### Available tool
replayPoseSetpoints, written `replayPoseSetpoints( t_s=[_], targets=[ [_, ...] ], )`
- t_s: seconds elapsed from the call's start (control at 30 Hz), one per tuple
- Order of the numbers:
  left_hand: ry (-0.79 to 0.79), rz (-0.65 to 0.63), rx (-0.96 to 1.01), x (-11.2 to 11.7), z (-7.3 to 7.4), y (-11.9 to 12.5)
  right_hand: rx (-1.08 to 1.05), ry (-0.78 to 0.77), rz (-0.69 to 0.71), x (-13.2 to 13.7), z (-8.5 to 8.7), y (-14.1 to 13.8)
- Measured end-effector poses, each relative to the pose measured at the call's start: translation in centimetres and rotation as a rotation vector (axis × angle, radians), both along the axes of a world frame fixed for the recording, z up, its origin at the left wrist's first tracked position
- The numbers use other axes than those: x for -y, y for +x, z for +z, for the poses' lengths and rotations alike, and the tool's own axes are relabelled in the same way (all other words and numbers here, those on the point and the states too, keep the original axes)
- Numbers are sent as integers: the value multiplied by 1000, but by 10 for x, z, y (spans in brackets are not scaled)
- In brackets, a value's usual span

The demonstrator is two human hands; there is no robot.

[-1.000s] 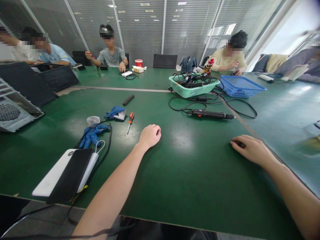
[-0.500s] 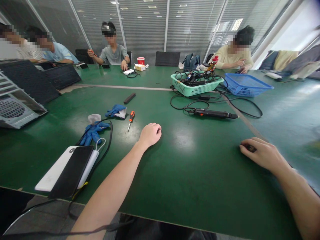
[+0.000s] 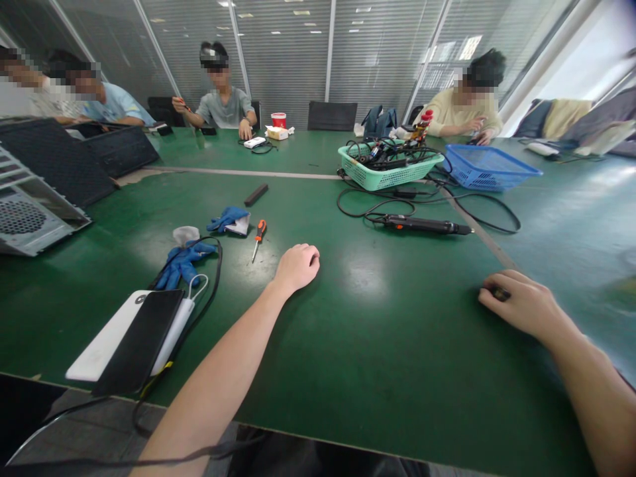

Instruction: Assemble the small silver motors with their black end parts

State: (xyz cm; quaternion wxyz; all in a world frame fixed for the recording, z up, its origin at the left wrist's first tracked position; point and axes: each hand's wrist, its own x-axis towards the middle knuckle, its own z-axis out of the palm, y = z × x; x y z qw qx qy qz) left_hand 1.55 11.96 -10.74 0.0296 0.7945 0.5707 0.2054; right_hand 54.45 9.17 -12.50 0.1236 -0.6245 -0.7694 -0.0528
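Note:
My left hand [image 3: 298, 266] rests on the green tabletop [image 3: 377, 358], fingers curled into a loose fist; nothing shows in it. An orange-and-black screwdriver [image 3: 261, 230] lies to its left, shaft pointing towards me. Farther right, my right hand [image 3: 521, 301] lies on the table with its fingers curled. A small dark thing [image 3: 499, 293] shows between its thumb and fingers, too covered to name. Beyond the hands lies a black corded electric screwdriver [image 3: 427, 225], its tip pointing right.
Blue gloves [image 3: 181, 265], a white power bank [image 3: 171, 334] and a black phone-like slab [image 3: 139, 341] lie left. A computer case [image 3: 30, 218] stands far left. Green [image 3: 382, 179] and blue baskets [image 3: 489, 172] stand at the back right, near cables. Several people sit around the table.
The view has shifted very slightly. Both hands keep their places and their curled shape; nothing on the table has moved.

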Motion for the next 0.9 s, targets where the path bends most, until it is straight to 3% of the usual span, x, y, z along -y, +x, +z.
replayPoseSetpoints(
  t_s=[0.33, 0.9],
  targets=[
    [-6, 7, 4, 0, 0, 0, -22, -21, -115, 0, 6, -7],
    [27, 0, -2, -1, -2, -1, 20, 29, -50, -1, -3, -2]
  ],
)
